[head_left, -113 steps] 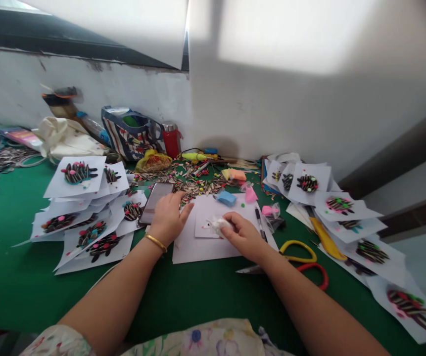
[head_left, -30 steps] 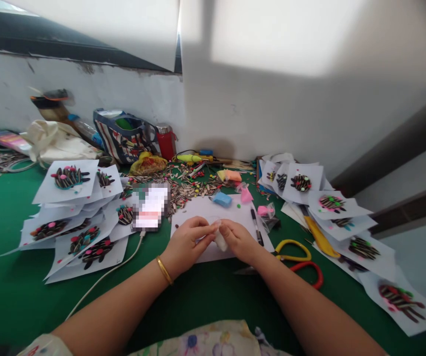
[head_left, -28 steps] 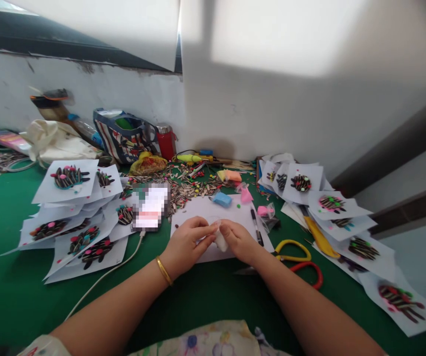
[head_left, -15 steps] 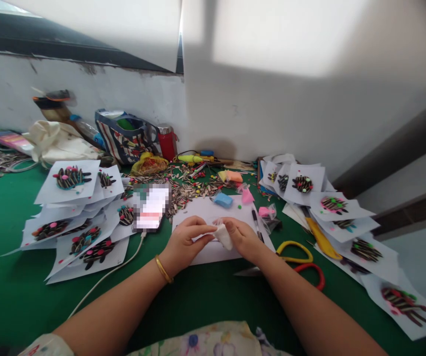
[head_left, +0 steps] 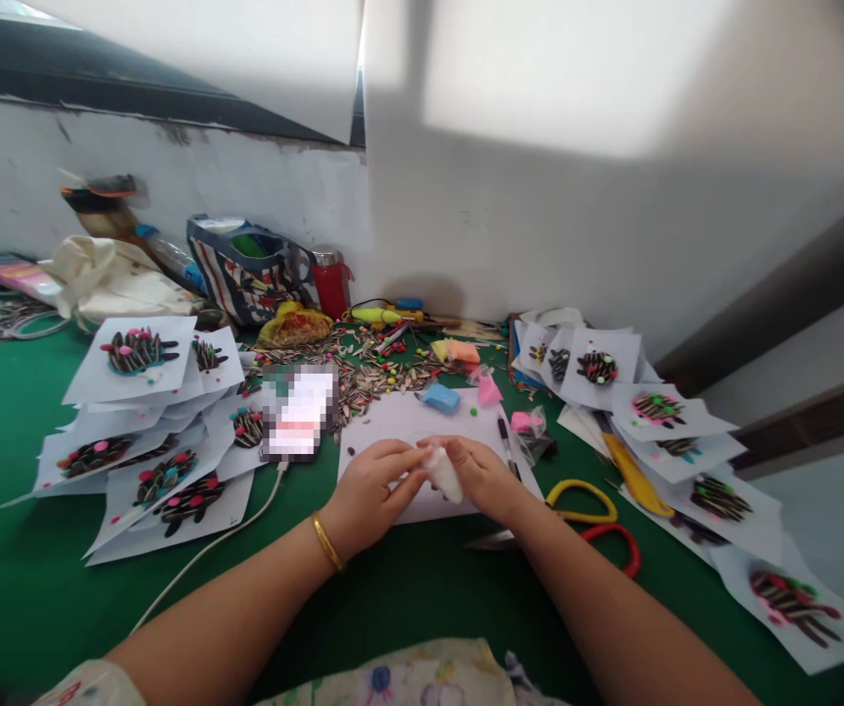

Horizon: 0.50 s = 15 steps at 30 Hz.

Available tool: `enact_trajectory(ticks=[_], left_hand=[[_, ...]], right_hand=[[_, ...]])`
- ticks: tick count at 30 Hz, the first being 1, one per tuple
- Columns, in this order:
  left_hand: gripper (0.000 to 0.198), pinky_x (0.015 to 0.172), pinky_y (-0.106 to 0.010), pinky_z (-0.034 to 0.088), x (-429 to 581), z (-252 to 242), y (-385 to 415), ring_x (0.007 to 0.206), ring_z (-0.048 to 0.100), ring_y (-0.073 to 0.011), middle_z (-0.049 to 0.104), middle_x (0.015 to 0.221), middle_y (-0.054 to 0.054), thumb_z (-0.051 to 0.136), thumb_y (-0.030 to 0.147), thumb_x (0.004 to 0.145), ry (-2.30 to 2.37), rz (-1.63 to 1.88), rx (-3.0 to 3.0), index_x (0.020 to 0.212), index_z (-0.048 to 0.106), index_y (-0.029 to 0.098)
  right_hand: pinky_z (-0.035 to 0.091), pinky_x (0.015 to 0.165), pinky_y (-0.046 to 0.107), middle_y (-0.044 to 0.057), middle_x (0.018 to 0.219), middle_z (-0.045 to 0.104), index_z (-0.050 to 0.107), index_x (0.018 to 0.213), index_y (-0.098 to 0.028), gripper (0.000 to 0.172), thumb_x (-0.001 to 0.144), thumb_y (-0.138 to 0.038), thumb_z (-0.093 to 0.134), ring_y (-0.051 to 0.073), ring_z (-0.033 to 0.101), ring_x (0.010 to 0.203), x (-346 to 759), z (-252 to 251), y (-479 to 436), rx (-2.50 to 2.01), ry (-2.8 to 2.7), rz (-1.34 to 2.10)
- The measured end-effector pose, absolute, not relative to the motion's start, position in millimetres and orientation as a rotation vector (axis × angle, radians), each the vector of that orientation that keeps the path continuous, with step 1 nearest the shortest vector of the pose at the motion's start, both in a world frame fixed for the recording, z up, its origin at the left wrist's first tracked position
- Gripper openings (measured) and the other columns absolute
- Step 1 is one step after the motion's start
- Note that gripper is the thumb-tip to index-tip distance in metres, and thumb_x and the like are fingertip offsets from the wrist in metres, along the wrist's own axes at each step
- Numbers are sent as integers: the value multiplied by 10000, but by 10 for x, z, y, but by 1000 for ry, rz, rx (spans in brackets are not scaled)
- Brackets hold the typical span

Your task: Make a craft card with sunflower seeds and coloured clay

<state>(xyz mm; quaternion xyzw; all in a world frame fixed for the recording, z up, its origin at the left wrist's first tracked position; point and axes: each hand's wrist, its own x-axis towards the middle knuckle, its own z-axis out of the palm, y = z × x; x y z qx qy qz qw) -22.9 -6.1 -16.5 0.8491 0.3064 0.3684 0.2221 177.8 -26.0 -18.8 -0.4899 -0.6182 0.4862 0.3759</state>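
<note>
A small packet of white clay is held between both hands above a sheet of white paper. My right hand is closed around its right side, thumb on top. From the left, my left hand pinches its upper edge, fingertips touching the other hand; the exact grip is partly hidden. Just beyond the hands lie a blue clay packet, a pink clay packet and a black pen. Scissors with one yellow and one red handle loop lie by my right wrist.
Paper sheets with seed pictures are stacked at left and right. A phone with a white cable lies left of the paper. Loose sunflower seeds, a red flask and a striped bag are behind.
The white packet has tilted downward, and more of it shows between my hands. My left hand has shifted slightly right, closer to my right hand.
</note>
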Motion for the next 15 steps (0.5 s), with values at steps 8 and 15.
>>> enact_trajectory(ticks=[8,15], left_hand=[[186,785,-296,542,-242,-151,-20,843,663,-169,713,908,-60,620,299,872,818,1018,2309,1009,712,213],[131,732,-265,538,-213,-199,-4,768,662,-148,714,827,-39,615,268,878,879,1091,2275,899,729,204]], right_hand=[[471,915,363,80,1046,689,679,1089,-186,577,947,-616,322,231,623,1006,1775,-140,-249,-1185,-1714,1169],[431,972,382,82,1178,647,586,1230,-204,517,859,-564,566,248,592,1086,1778,-154,-265,-1183,-1925,1059]])
